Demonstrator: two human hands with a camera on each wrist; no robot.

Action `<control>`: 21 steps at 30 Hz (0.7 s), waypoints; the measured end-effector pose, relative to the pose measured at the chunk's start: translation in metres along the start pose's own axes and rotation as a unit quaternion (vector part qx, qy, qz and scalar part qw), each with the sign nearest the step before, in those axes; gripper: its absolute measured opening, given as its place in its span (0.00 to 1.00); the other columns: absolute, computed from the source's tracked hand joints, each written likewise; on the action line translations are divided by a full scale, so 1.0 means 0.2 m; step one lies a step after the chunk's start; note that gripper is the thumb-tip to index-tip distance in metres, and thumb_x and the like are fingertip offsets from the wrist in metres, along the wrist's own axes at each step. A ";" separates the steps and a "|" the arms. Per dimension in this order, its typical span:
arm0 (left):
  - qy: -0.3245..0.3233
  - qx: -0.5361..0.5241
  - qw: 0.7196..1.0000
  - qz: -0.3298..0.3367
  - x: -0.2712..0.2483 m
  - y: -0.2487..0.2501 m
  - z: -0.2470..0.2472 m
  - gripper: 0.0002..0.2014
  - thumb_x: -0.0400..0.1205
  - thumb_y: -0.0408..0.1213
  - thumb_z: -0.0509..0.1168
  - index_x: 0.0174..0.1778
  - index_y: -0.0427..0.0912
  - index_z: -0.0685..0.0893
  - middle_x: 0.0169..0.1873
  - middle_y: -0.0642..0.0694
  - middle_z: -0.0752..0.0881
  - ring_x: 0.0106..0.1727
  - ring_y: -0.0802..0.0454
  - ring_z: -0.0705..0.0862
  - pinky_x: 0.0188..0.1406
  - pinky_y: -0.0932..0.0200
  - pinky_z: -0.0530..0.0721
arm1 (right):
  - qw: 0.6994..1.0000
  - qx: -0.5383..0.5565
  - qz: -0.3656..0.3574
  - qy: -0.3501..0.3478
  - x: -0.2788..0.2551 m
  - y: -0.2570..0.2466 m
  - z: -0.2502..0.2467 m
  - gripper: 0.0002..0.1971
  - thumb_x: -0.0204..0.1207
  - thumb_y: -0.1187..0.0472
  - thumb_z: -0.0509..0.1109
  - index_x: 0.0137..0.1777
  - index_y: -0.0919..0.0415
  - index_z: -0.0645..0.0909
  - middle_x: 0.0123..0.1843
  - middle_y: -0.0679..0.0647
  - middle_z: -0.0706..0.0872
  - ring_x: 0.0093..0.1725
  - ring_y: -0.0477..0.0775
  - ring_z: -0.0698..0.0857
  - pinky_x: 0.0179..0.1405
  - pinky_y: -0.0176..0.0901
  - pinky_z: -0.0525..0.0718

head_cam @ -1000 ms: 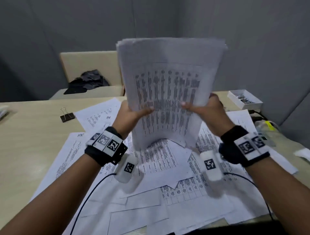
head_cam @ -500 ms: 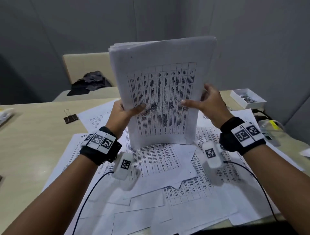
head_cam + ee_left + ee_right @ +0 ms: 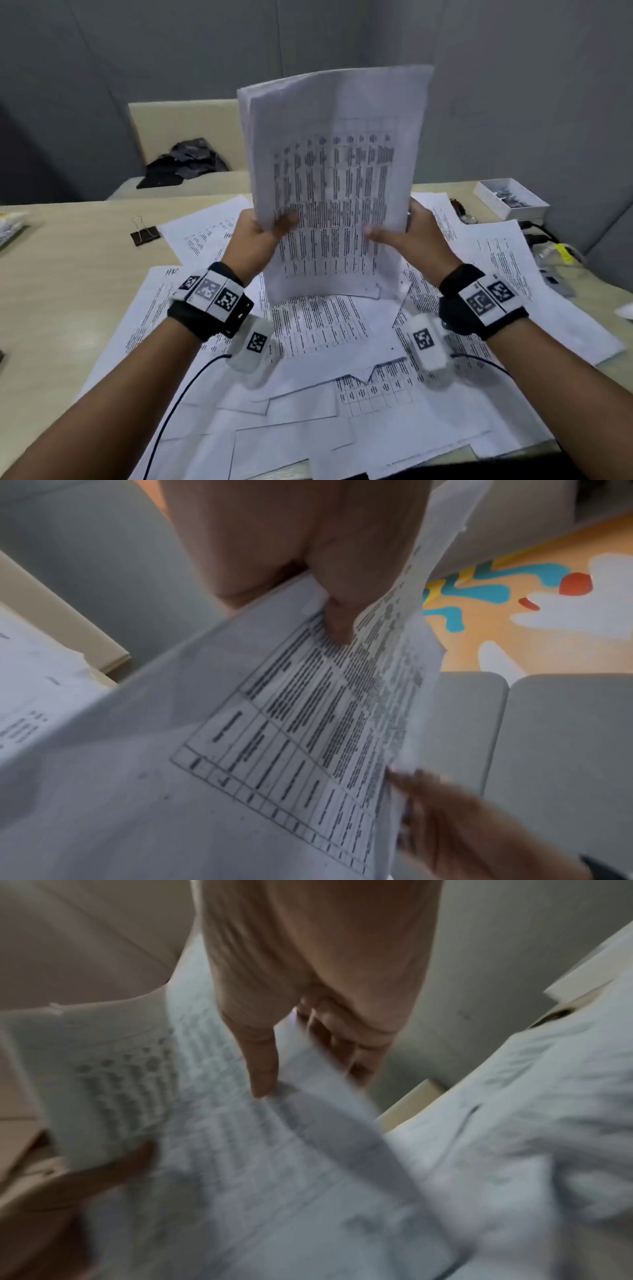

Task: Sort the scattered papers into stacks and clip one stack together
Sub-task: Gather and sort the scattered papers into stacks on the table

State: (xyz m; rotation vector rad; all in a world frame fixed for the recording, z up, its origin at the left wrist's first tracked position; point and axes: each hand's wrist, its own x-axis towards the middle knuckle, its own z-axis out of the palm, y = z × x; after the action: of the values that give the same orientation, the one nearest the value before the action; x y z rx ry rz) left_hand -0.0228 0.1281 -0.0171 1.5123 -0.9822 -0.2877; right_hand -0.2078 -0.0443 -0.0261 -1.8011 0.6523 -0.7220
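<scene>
A stack of printed sheets (image 3: 335, 178) stands upright on its lower edge, on top of the scattered papers (image 3: 325, 329) that cover the desk. My left hand (image 3: 263, 233) grips the stack's left side, thumb on the printed front. My right hand (image 3: 407, 233) holds the right side the same way. The left wrist view shows my left thumb (image 3: 339, 620) pressed on the table print of the stack (image 3: 274, 750). The right wrist view is blurred; my right thumb (image 3: 260, 1069) lies on the stack (image 3: 240, 1150). A black binder clip (image 3: 144, 233) lies on the bare desk at the left.
A white open box (image 3: 510, 198) with small dark items sits at the desk's far right. Cables and a yellow-tagged item (image 3: 561, 253) lie at the right edge. A beige chair (image 3: 185, 126) with dark cloth (image 3: 188, 164) stands behind the desk (image 3: 68, 281).
The stack has come down until its lower edge meets the papers on the desk, and it has straightened upright. Both hands kept their hold and dropped with it.
</scene>
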 end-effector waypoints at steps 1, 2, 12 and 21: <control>0.023 0.016 1.000 0.005 0.00 0.00 -0.01 0.08 0.82 0.33 0.69 0.55 0.37 0.87 0.47 0.39 0.88 0.42 0.58 0.87 0.45 0.62 0.87 | 1.000 -0.008 0.023 -0.006 0.00 0.03 -0.03 0.24 0.69 0.60 0.83 0.63 0.56 0.78 0.50 0.49 0.92 0.51 0.46 0.91 0.53 0.44 0.88; 0.052 0.036 0.998 0.008 0.01 0.00 -0.03 0.07 0.82 0.33 0.69 0.51 0.33 0.88 0.43 0.39 0.87 0.37 0.58 0.84 0.39 0.65 0.84 | 0.999 -0.028 0.044 -0.007 0.01 0.06 -0.07 0.24 0.70 0.62 0.82 0.63 0.57 0.78 0.48 0.51 0.92 0.50 0.50 0.91 0.53 0.50 0.88; 0.040 0.205 0.960 -0.186 0.01 -0.15 -0.44 0.12 0.83 0.34 0.67 0.39 0.28 0.81 0.25 0.39 0.77 0.25 0.46 0.75 0.22 0.58 0.77 | 0.948 -0.271 0.152 -0.074 -0.07 0.18 -0.14 0.06 0.77 0.60 0.76 0.44 0.62 0.87 0.37 0.54 0.91 0.33 0.49 0.89 0.30 0.37 0.84; -0.016 0.219 0.909 -0.353 -0.12 -0.35 -0.49 0.11 0.84 0.31 0.66 0.37 0.30 0.79 0.23 0.40 0.74 0.11 0.53 0.73 0.11 0.66 0.72 | 0.958 -0.189 0.174 -0.127 0.10 0.19 0.22 0.37 0.69 0.52 0.81 0.76 0.62 0.71 0.68 0.57 0.81 0.62 0.60 0.85 0.59 0.52 0.86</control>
State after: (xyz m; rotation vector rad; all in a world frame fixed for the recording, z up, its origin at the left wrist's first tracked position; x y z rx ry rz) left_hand 0.0575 0.2057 -0.0682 2.2634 -0.4957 -0.6349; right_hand -0.1663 -0.0432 -0.0703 -2.0071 0.9470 -0.1265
